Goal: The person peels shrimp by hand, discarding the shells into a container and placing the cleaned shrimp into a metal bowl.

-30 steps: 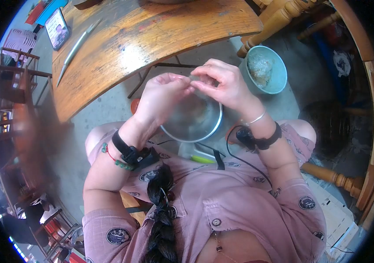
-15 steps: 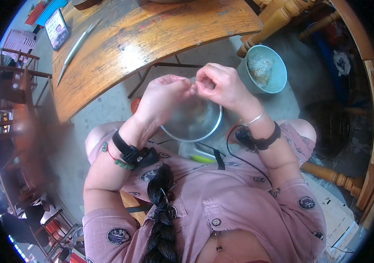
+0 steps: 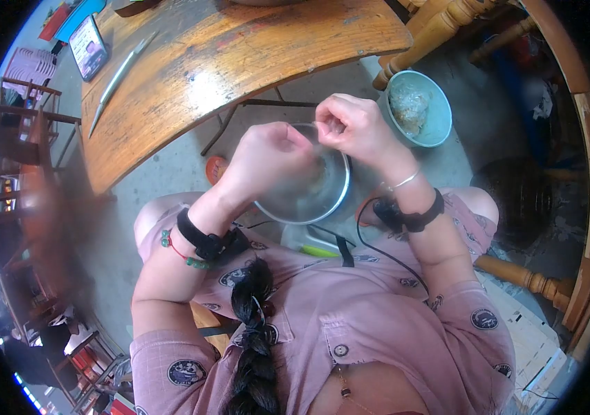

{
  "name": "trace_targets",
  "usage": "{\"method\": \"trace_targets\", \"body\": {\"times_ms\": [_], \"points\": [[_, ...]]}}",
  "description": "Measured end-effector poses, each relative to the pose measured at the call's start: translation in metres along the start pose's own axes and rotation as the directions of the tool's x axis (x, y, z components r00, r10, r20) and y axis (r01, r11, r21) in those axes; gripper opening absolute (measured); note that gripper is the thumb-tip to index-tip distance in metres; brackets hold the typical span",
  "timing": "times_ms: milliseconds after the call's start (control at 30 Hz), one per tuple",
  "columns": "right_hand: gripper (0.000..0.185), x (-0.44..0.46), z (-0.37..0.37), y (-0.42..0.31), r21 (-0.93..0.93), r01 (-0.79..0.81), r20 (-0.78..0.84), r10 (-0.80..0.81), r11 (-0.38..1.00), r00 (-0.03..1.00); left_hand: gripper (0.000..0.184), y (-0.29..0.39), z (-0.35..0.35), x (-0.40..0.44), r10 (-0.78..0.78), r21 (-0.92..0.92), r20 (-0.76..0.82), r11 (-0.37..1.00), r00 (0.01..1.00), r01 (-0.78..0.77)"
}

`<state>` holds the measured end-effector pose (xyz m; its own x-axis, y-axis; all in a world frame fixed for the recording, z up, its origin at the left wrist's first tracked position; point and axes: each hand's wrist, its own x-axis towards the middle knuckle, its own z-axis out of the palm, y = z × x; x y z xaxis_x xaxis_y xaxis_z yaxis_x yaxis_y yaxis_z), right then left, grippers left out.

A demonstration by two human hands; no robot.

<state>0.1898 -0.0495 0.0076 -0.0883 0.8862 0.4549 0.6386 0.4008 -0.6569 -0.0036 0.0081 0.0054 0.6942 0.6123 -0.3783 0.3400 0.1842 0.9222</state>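
My left hand [image 3: 270,155] is raised over the metal-rimmed bowl [image 3: 306,202], with thumb and fingers pinched together and blurred at the tips. Close by on the right, my right hand [image 3: 358,131] is also closed in a pinch, above the bowl's far rim. A small gap separates the fingertips of the two hands. Whatever lies between the fingers of either hand is too small to make out. The bowl sits low between my knees, and its contents look pale and blurred.
A wooden table [image 3: 253,52] stands ahead, bearing a phone [image 3: 88,48] and a long thin pointed tool [image 3: 119,79]. A light green bucket [image 3: 438,119] holding a clear plastic bag [image 3: 409,104] is at the right. A black cable [image 3: 398,259] crosses my lap.
The hands were together at the fingertips and have parted slightly. My right hand has drawn its fingers in and shifted a little to the right.
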Motion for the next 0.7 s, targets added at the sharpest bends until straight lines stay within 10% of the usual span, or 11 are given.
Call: {"method": "trace_targets", "body": {"times_ms": [400, 600, 700], "points": [[0.007, -0.004, -0.056, 0.043, 0.188, -0.552, 0.253, 0.503, 0.813, 0.827, 0.009, -0.003, 0.0, 0.004, 0.216, 0.086, -0.034, 0.973, 0.976, -0.212], [0.016, -0.038, -0.115, 0.168, 0.335, -0.497, -0.259, 0.586, 0.8, 0.768, 0.008, -0.005, 0.004, 0.005, 0.277, 0.08, -0.051, 0.959, 0.959, -0.273], [0.042, -0.122, -0.095, 0.267, -0.367, -0.694, -0.433, 0.547, 0.619, 0.717, 0.009, 0.001, 0.008, 0.001, 0.221, -0.007, -0.039, 0.975, 0.975, -0.221]]}}
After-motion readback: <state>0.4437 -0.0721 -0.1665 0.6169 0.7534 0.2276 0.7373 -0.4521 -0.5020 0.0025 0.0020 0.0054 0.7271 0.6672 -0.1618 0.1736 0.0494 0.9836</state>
